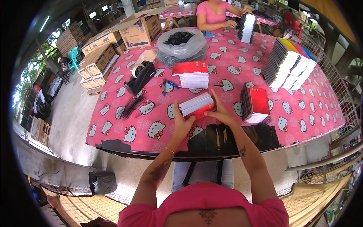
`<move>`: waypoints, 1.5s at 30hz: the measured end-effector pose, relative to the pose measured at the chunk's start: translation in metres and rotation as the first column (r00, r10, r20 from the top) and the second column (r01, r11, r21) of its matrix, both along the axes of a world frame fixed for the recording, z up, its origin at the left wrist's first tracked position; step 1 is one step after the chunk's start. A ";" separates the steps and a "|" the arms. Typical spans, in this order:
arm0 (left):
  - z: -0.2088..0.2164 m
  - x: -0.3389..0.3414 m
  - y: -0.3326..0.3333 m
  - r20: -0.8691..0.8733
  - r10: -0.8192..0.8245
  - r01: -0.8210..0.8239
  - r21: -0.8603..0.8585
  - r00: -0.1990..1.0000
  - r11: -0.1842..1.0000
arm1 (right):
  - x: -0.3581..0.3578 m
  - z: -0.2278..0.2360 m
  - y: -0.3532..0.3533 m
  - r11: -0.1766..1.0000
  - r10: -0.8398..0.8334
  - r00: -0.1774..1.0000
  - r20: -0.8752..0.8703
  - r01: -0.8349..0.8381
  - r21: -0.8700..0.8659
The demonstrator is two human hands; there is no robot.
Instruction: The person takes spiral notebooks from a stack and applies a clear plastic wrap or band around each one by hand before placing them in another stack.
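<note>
Between both hands is a small stack of notebooks (196, 104), white page edges up and a red cover toward me. My left hand (182, 120) grips its left side, thumb in front. On its right end my right hand (222, 112) is closed, thumb pressed on the red cover. Just beyond lies a pile of red-covered notebooks (193, 80). Right of my hands stands a stack of spiral-bound red notebooks (255, 106). Left of them, loose black binding spirals (132, 108) rest on the table, with blue pens (172, 84) farther back.
The table (157, 130) has a pink patterned cover, torn at the near edge. On it stand a black tape dispenser (140, 78), a grey plastic bag (181, 51) and a tall notebook stack (285, 66). A co-worker (213, 15) handles spiral notebooks (247, 28) across it. Cartons (138, 34) stand far left.
</note>
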State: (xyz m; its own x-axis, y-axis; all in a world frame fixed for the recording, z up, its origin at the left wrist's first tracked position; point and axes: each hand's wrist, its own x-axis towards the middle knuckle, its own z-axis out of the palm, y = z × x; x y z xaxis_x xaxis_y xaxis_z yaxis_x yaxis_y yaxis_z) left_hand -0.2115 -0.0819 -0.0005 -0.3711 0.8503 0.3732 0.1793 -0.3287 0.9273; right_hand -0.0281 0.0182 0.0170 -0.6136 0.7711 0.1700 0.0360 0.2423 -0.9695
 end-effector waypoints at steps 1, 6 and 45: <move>-0.012 -0.003 0.002 0.045 0.028 -0.028 -0.013 0.999 1.000 | -0.004 0.001 0.001 1.000 0.019 0.998 0.060 -0.020 0.004; -0.002 0.006 0.012 0.176 -0.017 0.025 -0.045 0.984 0.999 | 0.003 -0.007 0.007 1.000 -0.015 0.996 0.084 0.014 0.017; 0.056 -0.071 0.049 -0.129 -0.136 0.075 -0.393 0.982 0.916 | -0.020 0.035 0.018 0.934 0.017 0.999 -0.038 -0.030 -0.356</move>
